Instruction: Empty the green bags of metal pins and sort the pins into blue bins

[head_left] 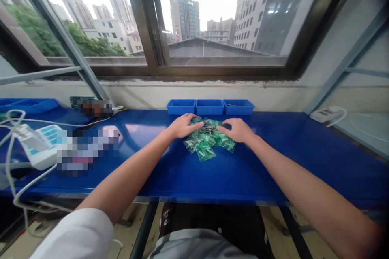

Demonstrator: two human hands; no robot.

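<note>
A pile of small clear-and-green plastic packets lies on the blue tabletop, with small metallic and white pieces visible inside. My left hand rests at the pile's left edge, its thumb stretched over the packets and its fingers apart. On the opposite side, my right hand touches the right edge, thumb and fingers spread around the packets. Neither hand appears to grip a packet. Fingertips on both sides are partly hidden among the packets.
Behind the pile stand three blue bins; the right one holds some small metal pieces. A white power strip with cables sits at the left, beside a blurred-out object. Another white strip lies at the far right. A window is ahead.
</note>
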